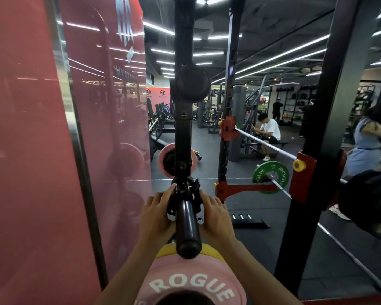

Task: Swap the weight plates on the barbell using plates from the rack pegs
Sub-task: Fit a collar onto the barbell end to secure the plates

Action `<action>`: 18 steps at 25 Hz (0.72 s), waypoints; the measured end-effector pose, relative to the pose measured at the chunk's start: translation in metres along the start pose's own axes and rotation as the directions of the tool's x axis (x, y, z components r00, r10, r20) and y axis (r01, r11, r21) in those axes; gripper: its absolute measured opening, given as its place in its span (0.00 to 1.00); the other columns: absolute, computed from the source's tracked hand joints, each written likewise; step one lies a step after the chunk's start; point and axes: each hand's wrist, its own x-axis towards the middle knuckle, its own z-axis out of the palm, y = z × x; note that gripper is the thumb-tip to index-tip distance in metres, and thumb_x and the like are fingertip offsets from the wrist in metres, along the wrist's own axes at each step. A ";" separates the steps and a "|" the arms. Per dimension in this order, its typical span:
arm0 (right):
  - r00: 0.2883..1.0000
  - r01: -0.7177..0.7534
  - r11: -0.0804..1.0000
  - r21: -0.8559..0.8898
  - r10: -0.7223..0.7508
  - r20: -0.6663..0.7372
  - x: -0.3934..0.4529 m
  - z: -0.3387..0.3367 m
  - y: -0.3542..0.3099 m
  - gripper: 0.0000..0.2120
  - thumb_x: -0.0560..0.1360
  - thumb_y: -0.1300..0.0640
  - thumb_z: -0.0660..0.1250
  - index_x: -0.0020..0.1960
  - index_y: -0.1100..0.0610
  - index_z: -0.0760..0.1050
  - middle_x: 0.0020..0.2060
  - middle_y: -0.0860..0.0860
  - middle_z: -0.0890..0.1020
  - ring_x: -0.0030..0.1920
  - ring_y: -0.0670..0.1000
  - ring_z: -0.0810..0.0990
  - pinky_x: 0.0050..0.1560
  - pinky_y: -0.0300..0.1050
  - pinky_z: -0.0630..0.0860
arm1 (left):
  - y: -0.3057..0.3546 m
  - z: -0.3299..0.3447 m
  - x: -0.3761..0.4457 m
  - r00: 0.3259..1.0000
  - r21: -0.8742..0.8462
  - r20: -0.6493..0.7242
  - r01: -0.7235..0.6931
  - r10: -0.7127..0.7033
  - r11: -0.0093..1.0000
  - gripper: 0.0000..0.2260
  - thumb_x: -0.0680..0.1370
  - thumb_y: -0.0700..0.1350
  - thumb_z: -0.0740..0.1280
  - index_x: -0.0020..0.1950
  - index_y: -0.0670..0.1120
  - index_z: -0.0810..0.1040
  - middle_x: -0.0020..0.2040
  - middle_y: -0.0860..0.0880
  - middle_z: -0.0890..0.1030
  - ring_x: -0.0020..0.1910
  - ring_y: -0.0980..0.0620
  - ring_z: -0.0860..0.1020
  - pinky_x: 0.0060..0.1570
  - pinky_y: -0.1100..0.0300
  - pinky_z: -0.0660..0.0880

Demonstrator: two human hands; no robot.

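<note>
I look down the end of a dark barbell sleeve (187,227) that points straight at me. A black clamp collar (185,195) sits on the sleeve near its inner end. My left hand (157,214) grips the collar's left side and my right hand (216,216) grips its right side. Below the sleeve, close to me, are a pink ROGUE plate (191,282) and a yellow plate (209,252) behind it. Another pink plate (164,159) shows farther back, partly hidden by the black rack upright (183,133).
A red mirror-like wall (42,150) runs close on the left. To the right a second bar (264,144) rests on red rack hooks, with a green ROGUE plate (271,177) below. A thick black post (312,150) stands right. People sit and stand beyond.
</note>
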 end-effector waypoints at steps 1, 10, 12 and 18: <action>1.000 0.008 1.000 0.015 -0.008 -0.003 -0.009 -0.004 -0.003 0.36 0.69 0.44 0.68 0.73 0.54 0.63 0.62 0.50 0.77 0.59 0.55 0.75 0.58 0.54 0.71 | 0.006 -0.007 -0.007 1.000 0.009 0.012 -0.005 0.004 1.000 0.34 0.68 0.53 0.63 0.75 0.54 0.66 0.59 0.53 0.78 0.54 0.45 0.75 0.51 0.48 0.73; 0.997 0.073 0.994 -0.083 -0.072 0.017 -0.099 -0.069 -0.052 0.40 0.67 0.31 0.65 0.72 0.50 0.62 0.59 0.49 0.78 0.60 0.52 0.75 0.59 0.51 0.70 | 0.077 -0.080 -0.101 0.998 0.083 0.001 0.069 -0.070 0.994 0.39 0.62 0.55 0.76 0.71 0.53 0.70 0.60 0.52 0.80 0.58 0.46 0.75 0.57 0.47 0.73; 0.995 0.099 0.990 -0.096 -0.098 0.010 -0.122 -0.089 -0.063 0.41 0.67 0.31 0.66 0.73 0.51 0.62 0.58 0.50 0.79 0.59 0.53 0.76 0.58 0.51 0.71 | 0.098 -0.100 -0.124 0.996 0.108 -0.008 0.091 -0.090 0.990 0.39 0.61 0.56 0.77 0.71 0.54 0.70 0.60 0.53 0.80 0.58 0.46 0.75 0.58 0.47 0.73; 0.986 0.127 0.979 -0.159 -0.142 -0.083 -0.197 -0.154 -0.096 0.42 0.64 0.36 0.72 0.71 0.54 0.65 0.55 0.52 0.80 0.57 0.56 0.77 0.54 0.53 0.72 | 0.161 -0.152 -0.188 0.998 0.197 -0.018 0.070 -0.067 0.978 0.40 0.62 0.60 0.76 0.71 0.57 0.66 0.58 0.54 0.80 0.56 0.47 0.75 0.55 0.47 0.74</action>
